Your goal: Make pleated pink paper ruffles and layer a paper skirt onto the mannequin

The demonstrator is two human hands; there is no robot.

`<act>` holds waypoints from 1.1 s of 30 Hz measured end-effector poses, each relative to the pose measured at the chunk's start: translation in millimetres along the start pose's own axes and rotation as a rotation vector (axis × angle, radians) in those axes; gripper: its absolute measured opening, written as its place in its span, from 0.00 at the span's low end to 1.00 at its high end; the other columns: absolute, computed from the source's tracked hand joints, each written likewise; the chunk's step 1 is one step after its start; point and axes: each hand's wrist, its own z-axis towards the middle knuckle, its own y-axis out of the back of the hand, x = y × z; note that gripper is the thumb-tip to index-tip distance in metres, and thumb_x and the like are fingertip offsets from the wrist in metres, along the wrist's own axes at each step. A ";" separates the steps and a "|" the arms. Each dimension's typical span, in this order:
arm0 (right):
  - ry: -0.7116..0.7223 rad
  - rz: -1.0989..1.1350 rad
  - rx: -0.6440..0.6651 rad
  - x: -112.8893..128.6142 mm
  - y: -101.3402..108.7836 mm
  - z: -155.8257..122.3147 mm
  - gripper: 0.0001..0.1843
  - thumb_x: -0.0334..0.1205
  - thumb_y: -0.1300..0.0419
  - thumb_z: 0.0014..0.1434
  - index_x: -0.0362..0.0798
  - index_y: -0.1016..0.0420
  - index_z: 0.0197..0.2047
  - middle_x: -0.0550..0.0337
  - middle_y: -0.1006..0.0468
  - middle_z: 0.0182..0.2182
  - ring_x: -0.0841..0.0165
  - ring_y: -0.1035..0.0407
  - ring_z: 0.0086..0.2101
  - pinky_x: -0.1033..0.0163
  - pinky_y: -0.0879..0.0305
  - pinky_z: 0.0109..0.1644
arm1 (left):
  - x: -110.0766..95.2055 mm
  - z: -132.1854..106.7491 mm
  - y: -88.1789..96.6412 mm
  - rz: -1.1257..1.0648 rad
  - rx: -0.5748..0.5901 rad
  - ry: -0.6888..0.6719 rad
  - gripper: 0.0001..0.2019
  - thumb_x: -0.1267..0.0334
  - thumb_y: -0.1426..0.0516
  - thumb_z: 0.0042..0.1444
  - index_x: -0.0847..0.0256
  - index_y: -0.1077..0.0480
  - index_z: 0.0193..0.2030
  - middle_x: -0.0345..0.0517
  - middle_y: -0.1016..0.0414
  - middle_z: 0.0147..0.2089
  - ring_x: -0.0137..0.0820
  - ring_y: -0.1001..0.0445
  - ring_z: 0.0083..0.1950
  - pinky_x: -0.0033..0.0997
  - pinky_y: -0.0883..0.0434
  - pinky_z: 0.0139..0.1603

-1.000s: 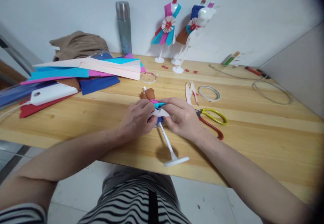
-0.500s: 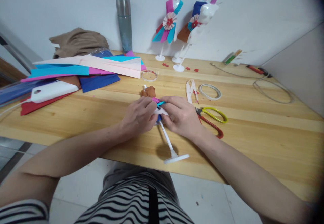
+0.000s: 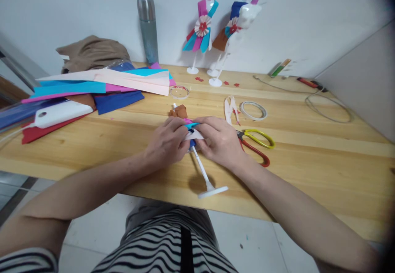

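Observation:
A miniature dress form (image 3: 201,169) lies tilted on the table, its white stand and round base pointing towards me. My left hand (image 3: 166,141) is closed on the dressed body from the left, fingers bent over it. From the right, my right hand (image 3: 219,142) pinches the crepe paper around the waist. Turquoise crepe paper (image 3: 191,125) and a pale strip (image 3: 195,135) show between my fingertips. Brown crepe paper (image 3: 179,111) covers the upper end beyond my hands. The fingers hide most of the body. Scissors (image 3: 257,139) with yellow and red handles lie beside my right hand.
Three dress forms, one a decorated dress form (image 3: 203,26), stand by the wall near a flask (image 3: 148,32). Crepe paper sheets (image 3: 132,79) and a white glue gun (image 3: 63,112) lie left. Tape rolls, one a white tape roll (image 3: 253,111), and a cable (image 3: 327,106) lie farther back.
The view has shifted slightly. Both hands stay on the dress form; the fingers have moved a little, and more of the turquoise crepe paper shows between them.

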 end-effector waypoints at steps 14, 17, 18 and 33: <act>0.181 -0.114 -0.022 -0.7 1.3 3.4 0.07 0.33 0.44 0.63 0.48 0.26 0.35 0.49 0.18 0.42 0.59 0.26 0.43 0.53 0.32 0.46 | -2.9 -0.4 -4.7 -0.078 -0.011 0.045 0.03 0.71 0.45 0.56 0.60 0.33 0.33 0.51 0.24 0.45 0.35 0.25 0.47 0.37 0.25 0.49; 0.147 -0.106 -0.012 -1.4 0.5 2.2 0.07 0.33 0.43 0.63 0.49 0.25 0.34 0.50 0.18 0.42 0.60 0.26 0.42 0.53 0.31 0.46 | -2.9 -0.1 -4.0 -0.245 -0.057 0.135 0.03 0.71 0.44 0.55 0.60 0.33 0.34 0.52 0.23 0.46 0.34 0.23 0.49 0.38 0.24 0.51; 0.135 -0.099 -0.003 -1.5 0.3 1.8 0.07 0.33 0.44 0.63 0.49 0.25 0.34 0.50 0.18 0.42 0.60 0.26 0.42 0.53 0.31 0.46 | -2.8 0.5 -2.9 -0.291 -0.049 0.164 0.03 0.71 0.44 0.55 0.60 0.33 0.34 0.52 0.23 0.46 0.34 0.23 0.49 0.39 0.24 0.52; 0.090 -0.040 0.008 -1.7 0.8 0.8 0.09 0.34 0.47 0.63 0.48 0.25 0.37 0.49 0.18 0.43 0.59 0.27 0.41 0.52 0.32 0.46 | -5.9 2.1 -2.2 -0.071 -0.014 0.021 0.09 0.71 0.43 0.54 0.60 0.35 0.42 0.60 0.28 0.56 0.43 0.29 0.58 0.48 0.28 0.59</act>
